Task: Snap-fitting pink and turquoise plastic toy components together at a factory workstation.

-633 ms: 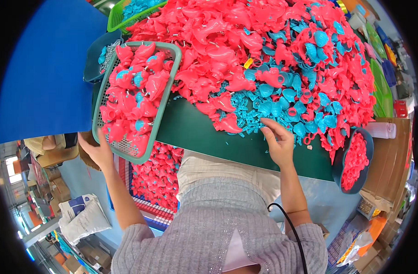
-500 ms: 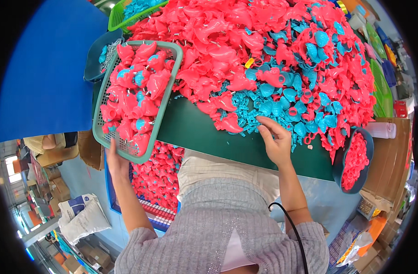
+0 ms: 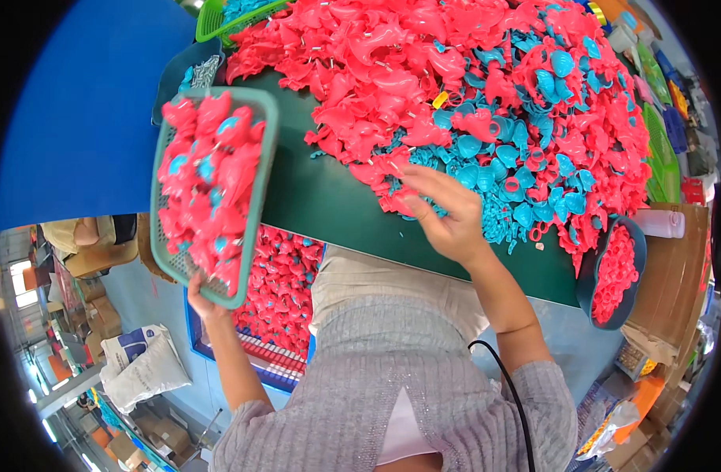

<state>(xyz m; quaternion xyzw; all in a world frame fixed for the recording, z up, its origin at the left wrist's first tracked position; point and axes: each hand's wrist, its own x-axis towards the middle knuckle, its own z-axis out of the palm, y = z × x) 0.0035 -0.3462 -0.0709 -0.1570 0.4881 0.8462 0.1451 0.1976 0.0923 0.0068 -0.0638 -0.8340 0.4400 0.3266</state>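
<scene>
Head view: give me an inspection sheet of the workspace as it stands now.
Surface: green tabletop, bare along part of its near side.
Job's things: green basket holding pink and blue parts; mixed pile across much of the tabletop.
Clutter: small yellow piece on the pile.
Left grip: on the basket's near end.
Right grip: open beside the pile; contact unclear.
Cables: one black cable, right of the torso.
Surroundings: white sack at left.

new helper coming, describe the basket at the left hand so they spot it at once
Find the dark green table with its big pink-and-blue heap. At its left end, the left hand holds the grey-green basket. Unlike the bright green basket of blue parts beyond, it contains mostly pink pieces.
</scene>
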